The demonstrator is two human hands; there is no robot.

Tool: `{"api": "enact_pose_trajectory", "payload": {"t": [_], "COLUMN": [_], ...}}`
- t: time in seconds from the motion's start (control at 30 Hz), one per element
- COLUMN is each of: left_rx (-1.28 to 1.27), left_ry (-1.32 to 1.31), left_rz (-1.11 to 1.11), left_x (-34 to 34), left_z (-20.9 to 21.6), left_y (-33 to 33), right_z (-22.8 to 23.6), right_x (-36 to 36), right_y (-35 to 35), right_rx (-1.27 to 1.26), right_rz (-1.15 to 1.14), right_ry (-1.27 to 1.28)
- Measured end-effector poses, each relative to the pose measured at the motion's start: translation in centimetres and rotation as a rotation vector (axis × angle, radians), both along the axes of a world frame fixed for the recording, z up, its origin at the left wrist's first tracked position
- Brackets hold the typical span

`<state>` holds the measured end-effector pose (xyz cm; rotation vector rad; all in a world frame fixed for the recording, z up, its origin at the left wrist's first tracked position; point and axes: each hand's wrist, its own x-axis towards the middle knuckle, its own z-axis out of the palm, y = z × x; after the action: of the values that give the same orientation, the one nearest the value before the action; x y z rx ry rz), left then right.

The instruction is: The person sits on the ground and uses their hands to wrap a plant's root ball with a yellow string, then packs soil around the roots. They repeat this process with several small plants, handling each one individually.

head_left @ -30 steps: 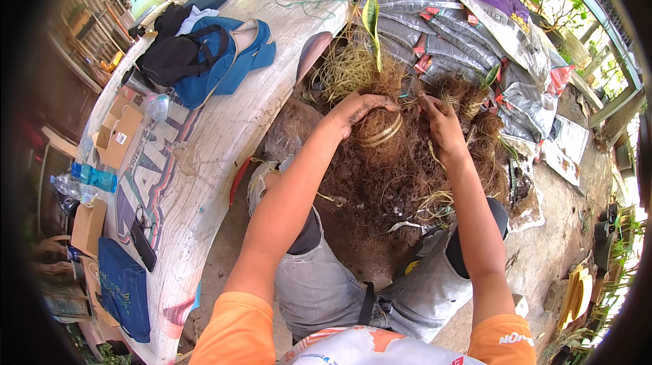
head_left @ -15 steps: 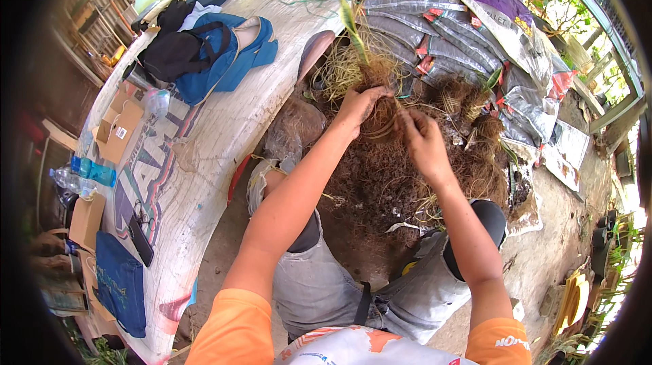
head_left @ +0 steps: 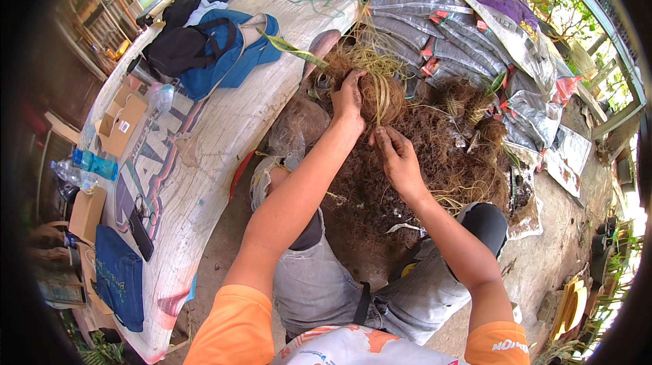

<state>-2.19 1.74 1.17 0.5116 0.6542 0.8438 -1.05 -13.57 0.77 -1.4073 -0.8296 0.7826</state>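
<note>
My left hand is wrapped around the upper part of a brown, fibrous root ball. From it a single green, yellow-edged leaf points to the upper left, so the plant lies tilted. Pale yellow-green strands run over the root ball and down toward me. At their lower end, just under the ball, the fingers of my right hand pinch together on the strands. A loose tangle of the same strands spreads behind the plant.
Below my hands lies a heap of dark, rooty soil, with more root clumps at its right. Stacked grey plastic sacks stand behind. On the left, a pale board carries a blue bag, bottles and a phone.
The plant has tipped over, its leaf swinging from upright to the upper left. My right hand has moved down and left, and strands now stretch across the root ball toward it.
</note>
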Motion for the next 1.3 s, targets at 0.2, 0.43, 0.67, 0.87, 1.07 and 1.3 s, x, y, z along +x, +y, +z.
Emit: {"api": "enact_pose_trajectory", "payload": {"t": [0.2, 0.43, 0.67, 0.87, 1.07, 1.3], "left_rx": [-0.143, -0.131, 0.121, 0.491, 0.532, 0.637], "left_ry": [-0.042, -0.161, -0.210, 0.048, 0.114, 0.190], "left_rz": [-0.074, -0.248, -0.437, -0.554, -0.412, -0.220], "left_x": [-0.7, -1.3, -2.1, -3.3, -2.2, -0.5], "left_z": [1.0, 0.8, 1.5, 1.9, 1.1, -0.1], "left_y": [-0.7, -0.3, 0.4, 0.3, 0.4, -1.7], "right_z": [-2.0, -6.3, -7.9, -0.9, 1.0, 2.2], "right_x": [0.4, 2.7, 7.1, 9.4, 8.3, 4.4], "right_y": [0.8, 2.2, 2.3, 1.1, -0.1, -0.6], "right_rx": [-0.022, -0.073, -0.084, -0.089, -0.018, 0.004], "right_rz": [0.058, 0.091, -0.104, -0.243, -0.152, -0.207], "right_ry": [0.199, 0.317, 0.620, 0.403, 0.381, 0.116]}}
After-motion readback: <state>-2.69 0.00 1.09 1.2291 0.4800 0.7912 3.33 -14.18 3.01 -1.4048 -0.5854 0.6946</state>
